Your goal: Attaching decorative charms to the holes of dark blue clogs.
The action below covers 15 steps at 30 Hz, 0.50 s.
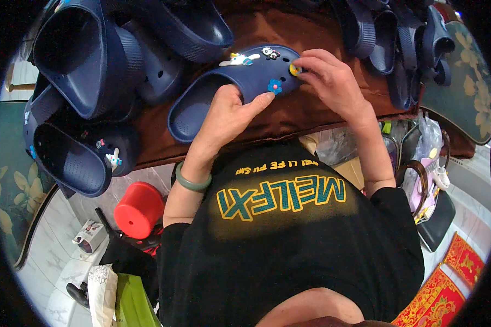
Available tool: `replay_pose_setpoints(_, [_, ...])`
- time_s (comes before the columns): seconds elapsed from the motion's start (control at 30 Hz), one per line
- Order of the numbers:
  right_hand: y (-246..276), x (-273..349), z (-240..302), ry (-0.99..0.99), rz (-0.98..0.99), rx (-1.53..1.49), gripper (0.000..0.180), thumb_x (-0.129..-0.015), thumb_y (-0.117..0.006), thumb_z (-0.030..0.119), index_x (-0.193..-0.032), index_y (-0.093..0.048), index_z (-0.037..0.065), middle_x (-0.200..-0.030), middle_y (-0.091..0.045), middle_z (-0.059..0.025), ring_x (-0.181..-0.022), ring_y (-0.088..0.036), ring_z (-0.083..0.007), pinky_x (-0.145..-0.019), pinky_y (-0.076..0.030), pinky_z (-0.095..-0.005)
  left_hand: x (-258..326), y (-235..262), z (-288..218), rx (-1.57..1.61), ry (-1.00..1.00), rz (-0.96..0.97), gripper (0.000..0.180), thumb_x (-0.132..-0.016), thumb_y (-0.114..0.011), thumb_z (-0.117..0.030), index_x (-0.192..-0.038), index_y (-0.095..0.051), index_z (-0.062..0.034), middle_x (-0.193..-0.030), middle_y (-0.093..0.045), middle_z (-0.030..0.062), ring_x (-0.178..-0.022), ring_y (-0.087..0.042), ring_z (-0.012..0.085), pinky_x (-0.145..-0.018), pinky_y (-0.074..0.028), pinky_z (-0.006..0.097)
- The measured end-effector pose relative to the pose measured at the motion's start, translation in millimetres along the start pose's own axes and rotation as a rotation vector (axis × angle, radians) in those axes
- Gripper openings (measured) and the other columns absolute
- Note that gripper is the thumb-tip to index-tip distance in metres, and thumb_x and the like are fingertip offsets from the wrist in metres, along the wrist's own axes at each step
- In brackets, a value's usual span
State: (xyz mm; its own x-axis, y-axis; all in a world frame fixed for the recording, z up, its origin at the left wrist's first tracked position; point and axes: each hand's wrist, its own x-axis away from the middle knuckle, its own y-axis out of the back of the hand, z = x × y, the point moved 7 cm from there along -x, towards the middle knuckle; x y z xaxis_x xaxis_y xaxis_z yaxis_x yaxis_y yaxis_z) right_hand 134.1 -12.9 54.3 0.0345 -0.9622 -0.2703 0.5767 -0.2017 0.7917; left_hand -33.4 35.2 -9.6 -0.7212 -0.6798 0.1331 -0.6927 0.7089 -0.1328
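Note:
A navy clog (pixel 196 111) lies tilted in front of me on the brown cloth, its toe pointing to the right. My left hand (pixel 229 114) is closed round the near side of the clog, with the thumb stretched along its upper beside a blue flower charm (pixel 275 86). At the toe, my right hand (pixel 330 79) pinches a small yellow round charm (pixel 295 69) against the upper. A white animal charm (pixel 240 60) with a striped body and a black-and-white panda charm (pixel 269 53) sit on the far side of the upper.
Navy clogs (pixel 73 60) are heaped at the left, one clog (pixel 71 158) bearing charms. More clogs (pixel 384 41) lie at the right on the brown cloth (pixel 267 27). Below the table edge stand a red stool (pixel 139 210) and a chair (pixel 439 220) with bags.

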Motion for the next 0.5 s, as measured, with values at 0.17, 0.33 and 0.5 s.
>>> replay_pose_setpoints(0.17, [-10,-13,30,0.288,0.267,0.321,0.023,-0.071,-0.066,-0.002,-0.093,-0.064,0.002,-0.095,-0.061,-0.0138,-0.094,-0.060,-0.0320,-0.081,-0.051,-0.0397,0,0,1,-0.008,-0.018,0.003,0.031,-0.087,-0.067,-0.017,-0.110,-0.064,0.0031,-0.100,-0.068,0.0058,-0.091,-0.058,0.0112,-0.084,-0.047,0.028])
replay_pose_setpoints(0.33, [-12,-24,7,0.257,0.337,0.085,0.019,-0.070,-0.067,0.000,-0.089,-0.066,0.000,-0.096,-0.062,-0.0139,-0.091,-0.062,-0.0331,-0.078,-0.052,-0.0386,0,0,5,-0.021,-0.015,0.015,0.032,-0.086,-0.068,-0.017,-0.110,-0.064,0.0031,-0.099,-0.067,0.0053,-0.090,-0.057,0.0104,-0.084,-0.047,0.028])
replay_pose_setpoints(0.5, [-14,-21,-2,0.128,0.230,-0.035,0.017,-0.071,-0.071,0.003,-0.087,-0.066,0.000,-0.093,-0.063,-0.0129,-0.087,-0.063,-0.0324,-0.076,-0.052,-0.0374,-1,1,0,-0.057,0.008,0.004,0.031,-0.086,-0.068,-0.017,-0.109,-0.064,0.0029,-0.099,-0.067,0.0050,-0.090,-0.057,0.0104,-0.083,-0.047,0.028])
